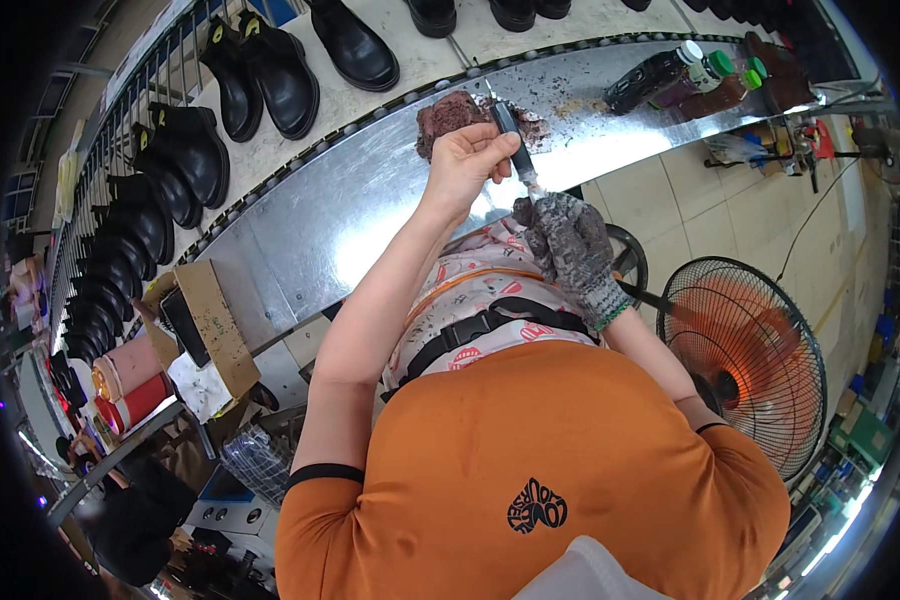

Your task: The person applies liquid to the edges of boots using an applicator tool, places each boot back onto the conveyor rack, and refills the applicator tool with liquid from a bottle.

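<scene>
My bare left hand (470,165) pinches a slim tool (508,130) with a dark handle, thumb and fingers closed on it. A thin metal tip points away from me at its far end. The tool's near end is pale and reaches down to my right hand (570,245), which wears a dirty grey knit glove. The gloved fingers are curled together against that end; whether they hold anything else is hidden. Just beyond my left hand, a crumpled reddish-brown rag (450,118) lies on the metal bench (320,235), with dark crumbs scattered around.
Black boots (275,75) line a conveyor (410,75) along the bench's far side. Bottles with white and green caps (710,75) stand at the right end. A cardboard box (215,330) sits at left. A large fan (740,365) is close on my right.
</scene>
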